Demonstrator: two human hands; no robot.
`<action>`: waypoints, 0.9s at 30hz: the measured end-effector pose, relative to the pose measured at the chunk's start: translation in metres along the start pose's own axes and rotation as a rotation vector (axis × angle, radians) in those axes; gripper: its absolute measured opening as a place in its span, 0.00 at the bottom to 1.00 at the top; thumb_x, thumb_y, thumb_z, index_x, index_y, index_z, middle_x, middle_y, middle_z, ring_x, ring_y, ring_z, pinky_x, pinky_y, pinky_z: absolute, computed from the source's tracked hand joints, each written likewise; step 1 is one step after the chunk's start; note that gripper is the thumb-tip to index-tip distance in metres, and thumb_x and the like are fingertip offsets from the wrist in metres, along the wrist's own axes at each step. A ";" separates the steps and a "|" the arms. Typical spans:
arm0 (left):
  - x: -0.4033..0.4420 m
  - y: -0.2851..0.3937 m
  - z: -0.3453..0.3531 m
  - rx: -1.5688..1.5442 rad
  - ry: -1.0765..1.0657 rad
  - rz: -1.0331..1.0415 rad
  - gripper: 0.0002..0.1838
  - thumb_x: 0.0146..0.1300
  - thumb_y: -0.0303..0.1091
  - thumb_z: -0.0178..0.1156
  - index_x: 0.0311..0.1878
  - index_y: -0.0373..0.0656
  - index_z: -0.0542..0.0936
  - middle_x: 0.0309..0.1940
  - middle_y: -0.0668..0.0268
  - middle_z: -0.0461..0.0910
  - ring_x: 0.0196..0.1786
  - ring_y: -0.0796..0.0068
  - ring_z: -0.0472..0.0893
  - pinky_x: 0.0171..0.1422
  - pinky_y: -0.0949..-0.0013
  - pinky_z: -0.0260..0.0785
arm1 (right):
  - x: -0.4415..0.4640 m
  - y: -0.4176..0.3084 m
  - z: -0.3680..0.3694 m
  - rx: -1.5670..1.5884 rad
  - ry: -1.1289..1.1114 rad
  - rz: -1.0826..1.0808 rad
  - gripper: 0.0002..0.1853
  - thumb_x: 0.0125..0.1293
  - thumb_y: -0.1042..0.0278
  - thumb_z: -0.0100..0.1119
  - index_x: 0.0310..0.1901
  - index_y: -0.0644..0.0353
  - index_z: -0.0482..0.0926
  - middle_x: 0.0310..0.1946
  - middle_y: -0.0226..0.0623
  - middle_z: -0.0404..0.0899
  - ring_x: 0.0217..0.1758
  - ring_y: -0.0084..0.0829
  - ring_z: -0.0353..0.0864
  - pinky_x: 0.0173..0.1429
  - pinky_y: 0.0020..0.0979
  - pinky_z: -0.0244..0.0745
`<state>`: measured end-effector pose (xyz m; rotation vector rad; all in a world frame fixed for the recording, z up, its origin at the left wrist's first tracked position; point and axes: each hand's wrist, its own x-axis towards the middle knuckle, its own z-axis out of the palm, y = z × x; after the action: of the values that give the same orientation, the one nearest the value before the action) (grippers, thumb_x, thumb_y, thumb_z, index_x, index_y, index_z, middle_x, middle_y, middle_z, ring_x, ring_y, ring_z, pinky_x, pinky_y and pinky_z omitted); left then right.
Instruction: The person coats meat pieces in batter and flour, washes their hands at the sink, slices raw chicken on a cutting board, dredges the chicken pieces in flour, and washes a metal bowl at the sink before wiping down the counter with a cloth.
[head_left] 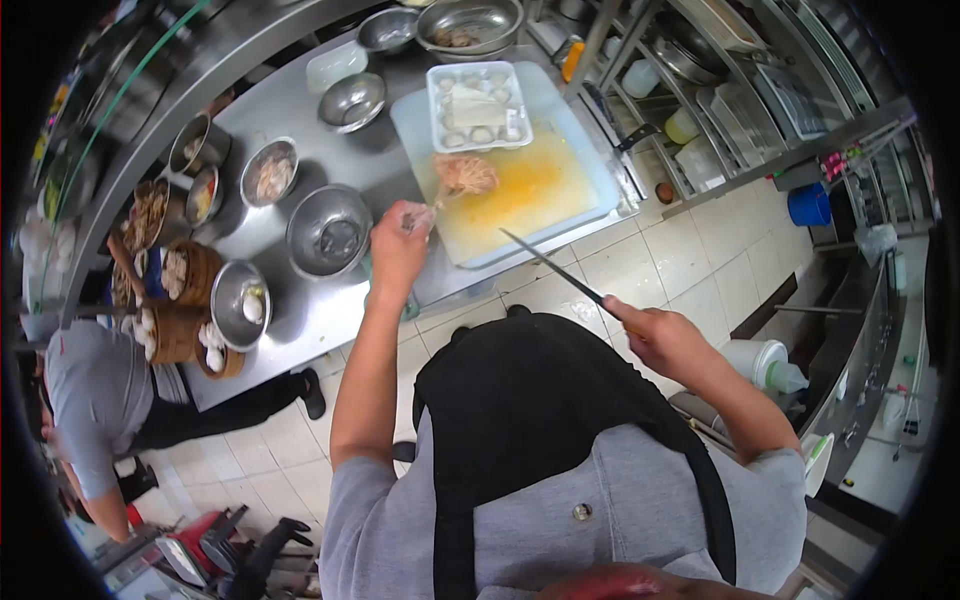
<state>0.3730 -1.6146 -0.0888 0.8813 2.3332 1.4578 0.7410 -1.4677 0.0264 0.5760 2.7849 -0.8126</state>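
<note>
Right hand (pixel 652 335) wrapped round the knife (pixel 560 270), palm down, blade slanting far and left, tip over the cutting board (pixel 565 175)! Left hand (pixel 402 225) raised by the board's left edge, wrist bent, fingers curled narrow (something pale there, but I can't tell what). Raw meat (pixel 465 174) heaped just beyond, on the board's left side; its underside's hidden.

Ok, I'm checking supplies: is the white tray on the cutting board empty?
Not empty: the white tray holds round pieces, with a pale sheet over some.
</note>
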 end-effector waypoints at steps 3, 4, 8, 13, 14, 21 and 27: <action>0.007 0.008 0.002 -0.029 -0.025 0.005 0.10 0.62 0.28 0.62 0.45 0.37 0.83 0.38 0.54 0.86 0.41 0.62 0.86 0.50 0.64 0.75 | -0.017 0.024 -0.035 -0.057 0.081 0.251 0.37 0.59 0.76 0.58 0.73 0.49 0.66 0.28 0.52 0.79 0.35 0.51 0.82 0.43 0.47 0.77; 0.012 0.010 0.003 -0.037 -0.010 0.005 0.10 0.63 0.29 0.63 0.45 0.36 0.83 0.38 0.55 0.86 0.41 0.63 0.86 0.51 0.64 0.75 | -0.017 0.041 -0.046 -0.057 0.138 0.312 0.37 0.59 0.76 0.57 0.73 0.50 0.66 0.29 0.52 0.80 0.36 0.51 0.82 0.44 0.47 0.77; 0.033 0.015 0.003 0.058 -0.009 0.053 0.11 0.64 0.31 0.64 0.46 0.36 0.83 0.40 0.54 0.86 0.44 0.61 0.86 0.52 0.64 0.75 | -0.003 0.096 -0.087 -0.091 0.168 0.469 0.35 0.57 0.78 0.56 0.70 0.53 0.70 0.35 0.53 0.82 0.39 0.53 0.83 0.48 0.45 0.78; 0.035 0.016 -0.011 0.222 -0.084 0.063 0.12 0.63 0.29 0.63 0.49 0.36 0.82 0.44 0.52 0.86 0.48 0.55 0.85 0.55 0.60 0.75 | 0.023 0.088 -0.139 -0.124 -0.082 0.680 0.34 0.55 0.81 0.53 0.66 0.52 0.75 0.46 0.50 0.84 0.36 0.43 0.87 0.36 0.38 0.83; 0.032 0.018 -0.013 0.244 -0.121 0.044 0.13 0.63 0.29 0.63 0.50 0.37 0.82 0.44 0.51 0.86 0.49 0.55 0.85 0.55 0.60 0.75 | 0.029 0.087 -0.149 -0.121 -0.094 0.653 0.34 0.55 0.81 0.53 0.66 0.52 0.75 0.46 0.50 0.84 0.36 0.43 0.87 0.36 0.38 0.83; 0.015 0.020 -0.013 0.317 -0.118 0.011 0.17 0.61 0.28 0.64 0.53 0.38 0.82 0.48 0.51 0.85 0.51 0.54 0.85 0.57 0.61 0.74 | 0.052 0.094 -0.182 -0.227 -0.200 0.598 0.34 0.54 0.79 0.57 0.66 0.49 0.75 0.42 0.44 0.84 0.24 0.36 0.83 0.29 0.35 0.78; 0.023 0.029 -0.011 0.343 -0.124 0.079 0.18 0.60 0.31 0.66 0.53 0.38 0.82 0.49 0.51 0.82 0.53 0.54 0.82 0.60 0.60 0.73 | 0.070 0.110 -0.180 -0.278 -0.268 0.593 0.34 0.52 0.77 0.55 0.65 0.45 0.77 0.48 0.35 0.84 0.27 0.36 0.86 0.34 0.34 0.81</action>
<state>0.3592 -1.5994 -0.0558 1.1251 2.5182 1.0085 0.7111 -1.2623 0.1044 1.0687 2.2353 -0.3364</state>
